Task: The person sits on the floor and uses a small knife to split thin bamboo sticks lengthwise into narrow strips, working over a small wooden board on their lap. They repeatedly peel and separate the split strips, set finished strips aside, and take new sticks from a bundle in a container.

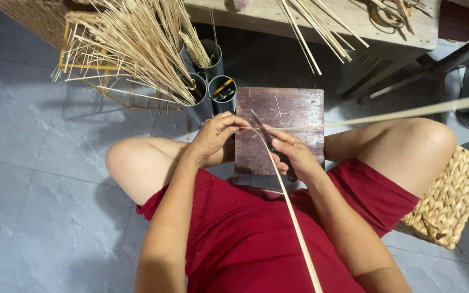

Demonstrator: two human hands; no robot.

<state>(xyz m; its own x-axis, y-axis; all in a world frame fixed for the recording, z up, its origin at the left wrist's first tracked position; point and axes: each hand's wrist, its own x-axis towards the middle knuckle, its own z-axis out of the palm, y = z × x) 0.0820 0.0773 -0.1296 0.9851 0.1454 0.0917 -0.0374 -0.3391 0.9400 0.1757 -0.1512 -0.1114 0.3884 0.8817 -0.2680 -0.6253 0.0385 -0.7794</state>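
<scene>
1. Bamboo strip (pixel 291 214), pale and thin, runs from the lap up over the dark wooden board (pixel 294 111) between the knees, bends at the hands, and one long end shoots off to the right edge of the head view.
2. Left hand (pixel 213 135) is clenched around the strip's bend, fingertips pinching it tight at the board's near-left edge.
3. Right hand (pixel 294 154) is gripping a knife (pixel 270 144), fingers wrapped round its dark handle, blade tip pointing up-left and lying against the strip right beside the left hand.
4. Behind the board, black cylindrical tubes (pixel 221 92) stand on the grey floor, and a big fan of bamboo sticks (pixel 137 43) spills from them.
5. Further back, a wooden bench (pixel 354 21) carries more strips; a woven stool (pixel 451 201) sits under the right thigh.
</scene>
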